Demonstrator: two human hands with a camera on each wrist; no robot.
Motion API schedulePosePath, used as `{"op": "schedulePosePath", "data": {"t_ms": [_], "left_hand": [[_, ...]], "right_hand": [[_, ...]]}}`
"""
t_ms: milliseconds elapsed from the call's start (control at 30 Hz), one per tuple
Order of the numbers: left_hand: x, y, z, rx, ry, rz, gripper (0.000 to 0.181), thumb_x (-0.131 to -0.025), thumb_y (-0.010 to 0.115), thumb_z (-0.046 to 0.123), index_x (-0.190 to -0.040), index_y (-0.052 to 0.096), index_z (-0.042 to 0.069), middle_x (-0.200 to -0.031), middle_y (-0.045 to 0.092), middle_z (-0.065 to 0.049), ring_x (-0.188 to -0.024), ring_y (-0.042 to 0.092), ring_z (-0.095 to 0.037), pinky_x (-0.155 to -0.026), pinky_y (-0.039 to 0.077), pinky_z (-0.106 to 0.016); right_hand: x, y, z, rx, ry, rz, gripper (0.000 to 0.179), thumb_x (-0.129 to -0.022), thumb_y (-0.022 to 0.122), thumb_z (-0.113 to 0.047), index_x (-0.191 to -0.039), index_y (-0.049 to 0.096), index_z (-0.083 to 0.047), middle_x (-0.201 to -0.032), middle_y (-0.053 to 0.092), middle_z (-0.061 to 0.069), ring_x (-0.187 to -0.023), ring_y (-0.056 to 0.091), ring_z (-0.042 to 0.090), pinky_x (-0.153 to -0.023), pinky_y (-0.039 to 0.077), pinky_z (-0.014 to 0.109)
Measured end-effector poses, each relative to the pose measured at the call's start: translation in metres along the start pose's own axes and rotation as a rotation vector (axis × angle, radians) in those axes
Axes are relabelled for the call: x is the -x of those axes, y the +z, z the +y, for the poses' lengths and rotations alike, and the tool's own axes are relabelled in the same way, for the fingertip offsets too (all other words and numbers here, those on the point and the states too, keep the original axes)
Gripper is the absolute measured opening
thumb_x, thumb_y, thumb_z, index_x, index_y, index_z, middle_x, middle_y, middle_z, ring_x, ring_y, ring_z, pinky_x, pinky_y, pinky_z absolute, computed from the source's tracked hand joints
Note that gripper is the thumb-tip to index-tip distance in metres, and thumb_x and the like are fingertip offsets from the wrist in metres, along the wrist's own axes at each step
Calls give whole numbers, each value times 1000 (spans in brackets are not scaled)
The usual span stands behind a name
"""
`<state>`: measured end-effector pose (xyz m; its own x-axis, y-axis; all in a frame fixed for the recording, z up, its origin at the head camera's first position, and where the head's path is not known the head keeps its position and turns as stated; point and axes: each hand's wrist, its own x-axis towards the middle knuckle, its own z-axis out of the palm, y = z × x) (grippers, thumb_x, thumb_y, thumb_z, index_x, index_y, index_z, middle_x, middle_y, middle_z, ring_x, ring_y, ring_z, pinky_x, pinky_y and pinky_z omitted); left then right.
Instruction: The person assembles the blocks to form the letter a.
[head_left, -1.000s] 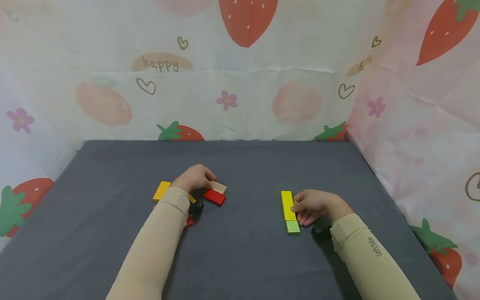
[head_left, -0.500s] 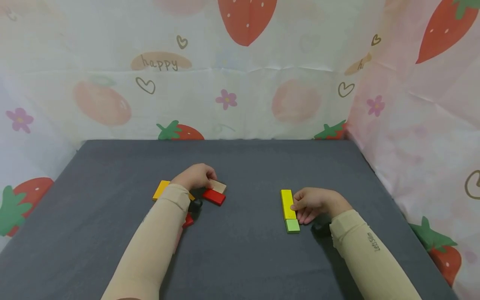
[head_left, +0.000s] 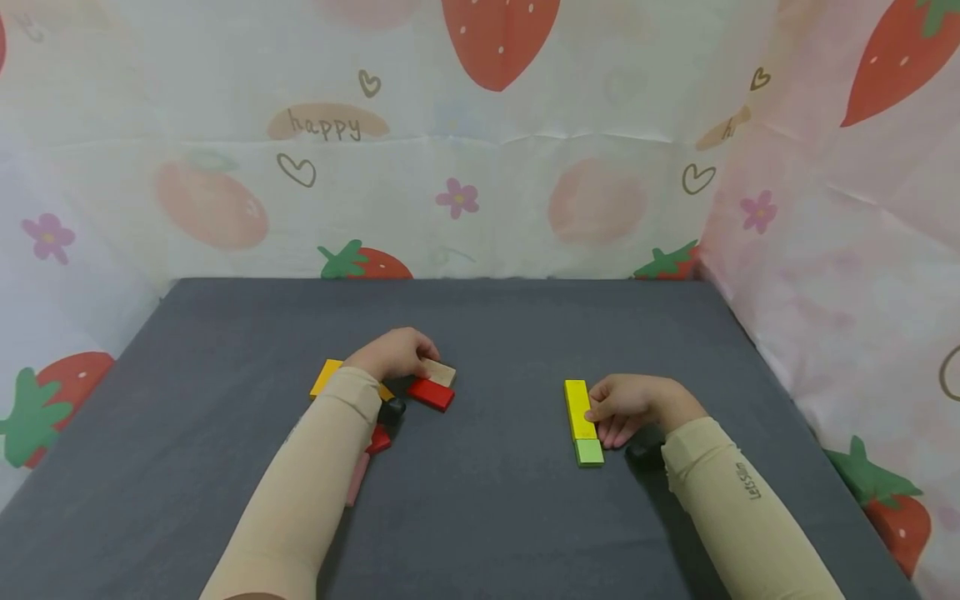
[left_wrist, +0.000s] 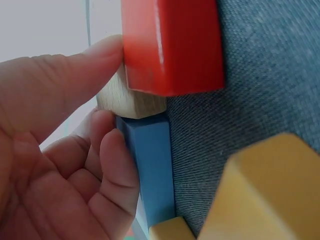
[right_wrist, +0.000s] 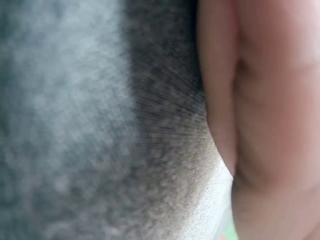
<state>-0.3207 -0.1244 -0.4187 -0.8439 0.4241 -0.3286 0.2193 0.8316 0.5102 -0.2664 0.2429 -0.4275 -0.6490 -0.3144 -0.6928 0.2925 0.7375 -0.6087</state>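
My left hand (head_left: pixel 393 352) reaches over the left group of blocks and pinches the end of a plain wooden block (head_left: pixel 442 372). A red block (head_left: pixel 431 394) lies against that block's near side. Close by the curled lower fingers, the left wrist view shows a blue block (left_wrist: pixel 152 165). To the right, my right hand (head_left: pixel 630 408) stays beside a yellow block (head_left: pixel 577 404), thumb tip at its right edge. A light green block (head_left: pixel 589 452) adjoins the yellow one's near end. Only fingers (right_wrist: pixel 275 115) and cloth show in the right wrist view.
Around the left forearm lie an orange-yellow block (head_left: pixel 325 377), another red block (head_left: pixel 380 439) and a pink block (head_left: pixel 357 479), partly hidden. A grey cloth (head_left: pixel 480 517) covers the table. Strawberry-printed curtains (head_left: pixel 510 208) stand behind and at both sides.
The left forearm has shifted slightly left, so the pink block shows more beside it. Both hands keep their places at the blocks. The head view has moved a little.
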Motion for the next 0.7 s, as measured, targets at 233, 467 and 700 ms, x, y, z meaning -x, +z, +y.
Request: {"op": "schedulePosePath", "data": {"t_ms": [233,467,700], "left_hand": [[-1,1,-1,9,-1,2,20,-92,65,14,-110,72,14,-115,67,-7,-99,56,-21,-84,50,-34],[2,3,-1,75,7,9,4,-91,67,18,-94,69,16,-97,64,-4,-86,53,-20,-73,44,-31],[2,2,4,117,24,37,7,-93,65,18,-96,68,13,-93,65,-4,-81,53,-18,-70,44,-29]], "right_hand": [[0,0,-1,-5,-1,-6,16,-98,56,-15,-86,59,-6,-69,65,5,-56,64,12,-61,57,27],[1,1,-2,-8,-14,-12,17,-98,56,-16,-85,60,-6,-68,64,5,-55,63,12,-61,57,27],[-2,0,-3,-5,12,40,22,-98,57,-23,-88,64,-5,-63,63,4,-52,62,12,-57,55,27]]}}
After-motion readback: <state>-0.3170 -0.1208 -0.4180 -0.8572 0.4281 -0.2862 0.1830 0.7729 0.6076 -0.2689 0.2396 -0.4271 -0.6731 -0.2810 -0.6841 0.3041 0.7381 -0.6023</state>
